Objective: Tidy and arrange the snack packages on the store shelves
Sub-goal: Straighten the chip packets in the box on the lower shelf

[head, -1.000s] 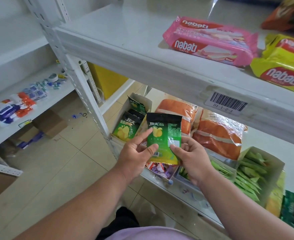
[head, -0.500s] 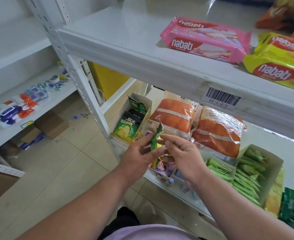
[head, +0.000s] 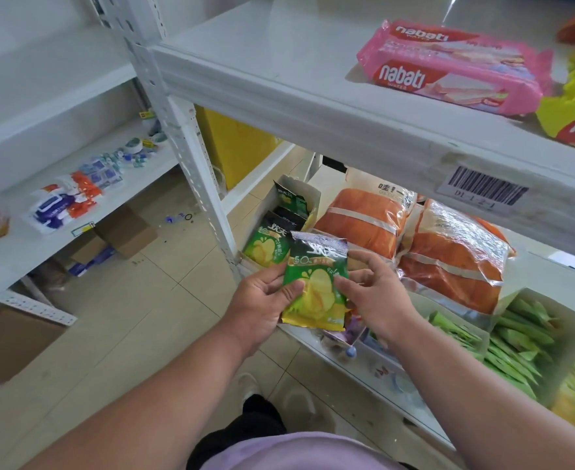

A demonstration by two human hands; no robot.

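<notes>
Turned face-up since the earlier frame, the green snack packet point(head: 316, 283) is pinched by the left hand point(head: 262, 301) and right hand point(head: 376, 296) fingers at the lower shelf's point(head: 313, 337) front edge. It should be slid upright into the open box point(head: 299, 195).

A small shop, clearly. White metal shelving point(head: 279, 96) carries a barcode shelf label point(head: 482, 189) and pink Nabati wafer packets point(head: 448, 66).

The snack pouch point(head: 316, 283) I hold is green with a black top, yellow chips printed low. Behind it, two orange bags point(head: 448, 262) carry silver bands. Above it on the white shelf point(head: 279, 79), a pink wafer pack point(head: 448, 67) shows a red logo.
</notes>
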